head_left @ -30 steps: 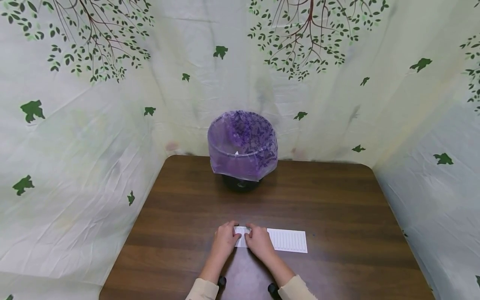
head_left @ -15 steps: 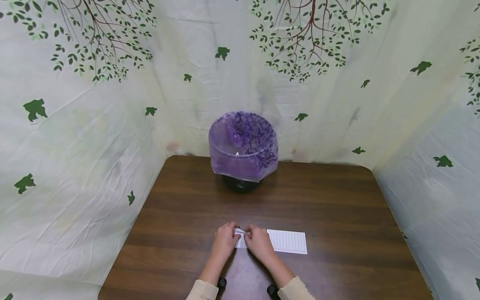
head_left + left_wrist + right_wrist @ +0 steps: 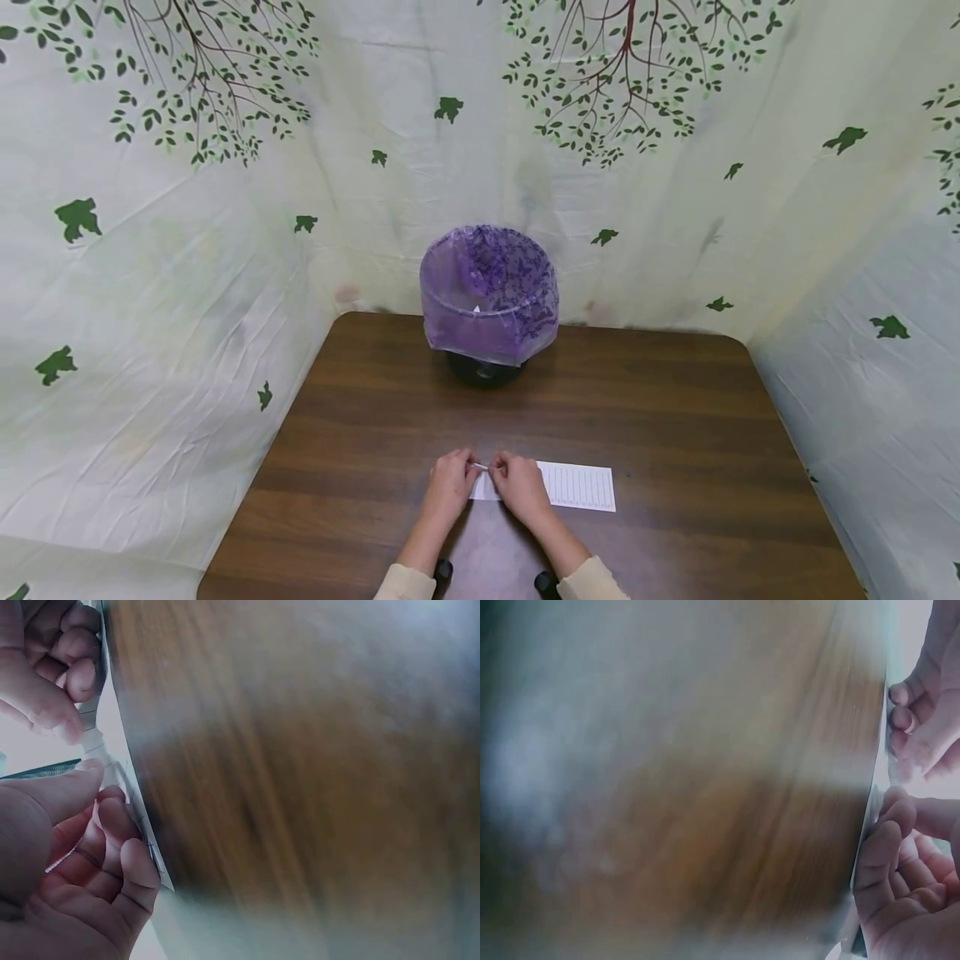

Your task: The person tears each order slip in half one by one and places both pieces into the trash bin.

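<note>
A white paper strip (image 3: 579, 486) printed with parallel lines lies on the brown table in the head view, extending to the right past my hands. Near its left end, my left hand (image 3: 451, 483) pinches the far edge between thumb and fingers. Close beside it, my right hand (image 3: 520, 485) grips the same edge. A narrow raised piece of the paper spans the gap between both thumbs. In the left wrist view, the lined paper (image 3: 94, 742) runs between the fingertips of the two hands. My fingers hide much of the paper's left part.
A bin lined with a purple patterned bag (image 3: 487, 329) stands at the back of the wooden table (image 3: 637, 392). Something small and white shows inside it. Cloth printed with leaves and branches (image 3: 480, 167) hangs behind and at both sides.
The paper's far edge between my hands has come up off the sheet and now shows as a thin folded or rolled line. Both hands have stayed nearly in place.
</note>
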Demonstrator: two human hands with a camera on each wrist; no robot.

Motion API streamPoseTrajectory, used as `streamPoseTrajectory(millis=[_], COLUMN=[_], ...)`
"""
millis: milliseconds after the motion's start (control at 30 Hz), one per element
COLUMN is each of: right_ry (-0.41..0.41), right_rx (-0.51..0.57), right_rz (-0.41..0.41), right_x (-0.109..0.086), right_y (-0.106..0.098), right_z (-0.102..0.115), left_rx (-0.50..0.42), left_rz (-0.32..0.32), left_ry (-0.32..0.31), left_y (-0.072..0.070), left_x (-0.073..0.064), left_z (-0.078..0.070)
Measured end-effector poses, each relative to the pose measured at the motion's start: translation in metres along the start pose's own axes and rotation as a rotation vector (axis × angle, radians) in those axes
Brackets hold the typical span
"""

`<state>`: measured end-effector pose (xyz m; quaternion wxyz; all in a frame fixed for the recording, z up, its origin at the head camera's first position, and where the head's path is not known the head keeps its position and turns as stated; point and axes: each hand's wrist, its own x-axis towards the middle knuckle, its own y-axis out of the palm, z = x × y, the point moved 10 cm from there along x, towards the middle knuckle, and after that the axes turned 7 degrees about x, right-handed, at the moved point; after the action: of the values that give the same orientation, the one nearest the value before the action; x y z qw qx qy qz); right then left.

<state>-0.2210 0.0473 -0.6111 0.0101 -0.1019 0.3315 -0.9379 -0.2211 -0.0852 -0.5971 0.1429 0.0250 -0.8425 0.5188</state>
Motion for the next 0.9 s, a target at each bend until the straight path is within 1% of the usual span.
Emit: streamPoseTrajectory(millis=[167, 333, 400, 567, 633, 800, 900], right_ry=[0.055, 0.113, 0.132, 0.164, 0.172, 0.177, 0.170], right_rx=[0.082, 0.165, 0.204, 0.285, 0.307, 0.349, 0.369], right_rz=[0.034, 0.059, 0.064, 0.076, 0.082, 0.074, 0.058], right_x=[0.001, 0.002, 0.003, 0.006, 0.008, 0.010, 0.012], right_y=[-0.002, -0.004, -0.006, -0.010, -0.012, -0.019, -0.026], right_z=[-0.007, -0.013, -0.014, -0.016, -0.016, -0.014, -0.011], left_rx=[-0.017, -0.040, -0.052, -0.078, -0.083, -0.101, -0.114], left_rz=[0.005, -0.018, -0.022, -0.015, -0.022, -0.032, -0.027], left_ry=[0.009, 0.043, 0.045, 0.022, 0.018, 0.002, -0.004], left_y=[-0.001, -0.005, -0.006, -0.009, -0.012, -0.020, -0.025], left_x=[0.001, 0.001, 0.001, 0.005, 0.007, 0.011, 0.013], left_z=[-0.002, -0.008, -0.010, -0.012, -0.014, -0.020, -0.024])
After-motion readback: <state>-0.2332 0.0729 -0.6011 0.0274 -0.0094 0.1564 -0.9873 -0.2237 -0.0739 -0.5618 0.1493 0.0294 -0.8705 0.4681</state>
